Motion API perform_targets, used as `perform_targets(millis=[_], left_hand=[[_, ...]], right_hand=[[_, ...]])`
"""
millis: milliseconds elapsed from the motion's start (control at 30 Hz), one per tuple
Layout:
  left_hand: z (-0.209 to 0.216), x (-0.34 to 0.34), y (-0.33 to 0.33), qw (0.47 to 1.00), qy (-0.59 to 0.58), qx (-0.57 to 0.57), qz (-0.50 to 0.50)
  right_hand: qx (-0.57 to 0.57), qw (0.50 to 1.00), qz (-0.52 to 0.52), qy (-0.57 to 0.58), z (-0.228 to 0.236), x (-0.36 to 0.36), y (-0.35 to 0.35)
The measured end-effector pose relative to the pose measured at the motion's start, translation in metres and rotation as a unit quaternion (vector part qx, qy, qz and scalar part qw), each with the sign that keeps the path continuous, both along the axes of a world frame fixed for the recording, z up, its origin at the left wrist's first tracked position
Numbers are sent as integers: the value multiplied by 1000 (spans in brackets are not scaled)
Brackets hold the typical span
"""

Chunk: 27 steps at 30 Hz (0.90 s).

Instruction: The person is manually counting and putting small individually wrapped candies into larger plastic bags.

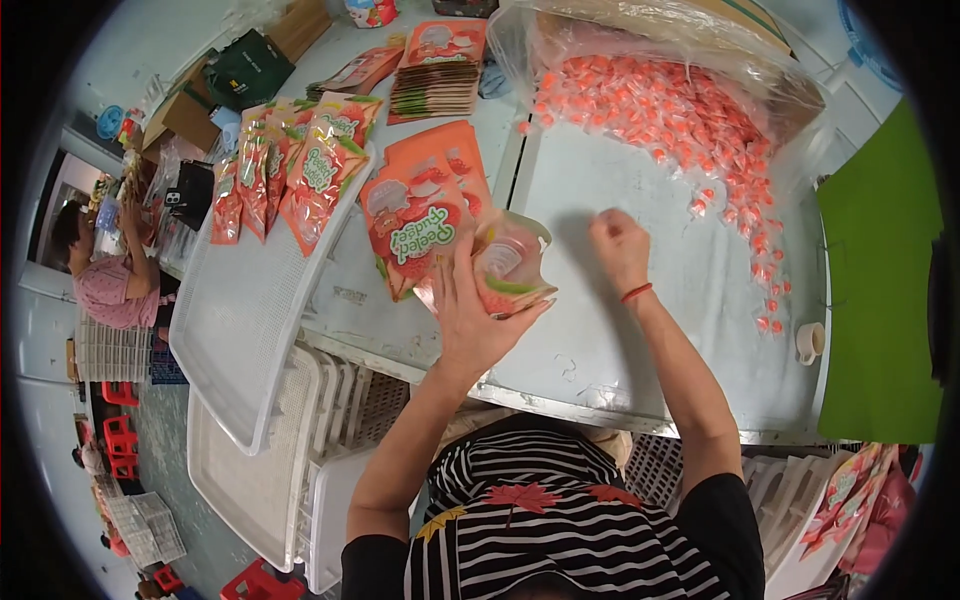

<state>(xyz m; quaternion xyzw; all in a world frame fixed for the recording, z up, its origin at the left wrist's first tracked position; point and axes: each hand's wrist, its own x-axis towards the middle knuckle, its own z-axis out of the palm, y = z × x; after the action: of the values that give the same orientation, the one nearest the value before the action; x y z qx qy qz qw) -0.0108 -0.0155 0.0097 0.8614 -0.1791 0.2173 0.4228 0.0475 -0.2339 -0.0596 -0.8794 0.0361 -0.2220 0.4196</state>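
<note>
Holding an open orange stand-up pouch (510, 265) upright on the worktop (600, 340) with left hand (470, 310) fingers spread around it, right hand (618, 245) fingers curling shut beside scattered wrapped candies (660, 110).

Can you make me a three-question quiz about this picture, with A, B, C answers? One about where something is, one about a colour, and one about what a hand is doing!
1. Where is the big heap of small wrapped sweets?
A. on the floor
B. at the far right of the table, spilling from a clear bag
C. in the white tray

2. What colour is the band on the right wrist?
A. red
B. blue
C. yellow

3. What is the left hand doing?
A. resting flat
B. holding a pouch
C. waving

Answers: 1 B, the sweets trail from the bag. 2 A, it shows red. 3 B, the fingers wrap the pouch.
</note>
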Motion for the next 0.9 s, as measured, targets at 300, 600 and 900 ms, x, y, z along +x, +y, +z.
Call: perform_targets(millis=[300, 600, 900], left_hand=[[-8, 4, -34, 1000, -18, 4, -8], [-18, 6, -36, 999, -49, 17, 12], [-16, 16, -34, 997, -74, 0, -22]], right_hand=[[605, 781, 146, -44, 127, -21, 58], [268, 956, 112, 43, 97, -49, 46], [-61, 962, 245, -107, 128, -59, 53]])
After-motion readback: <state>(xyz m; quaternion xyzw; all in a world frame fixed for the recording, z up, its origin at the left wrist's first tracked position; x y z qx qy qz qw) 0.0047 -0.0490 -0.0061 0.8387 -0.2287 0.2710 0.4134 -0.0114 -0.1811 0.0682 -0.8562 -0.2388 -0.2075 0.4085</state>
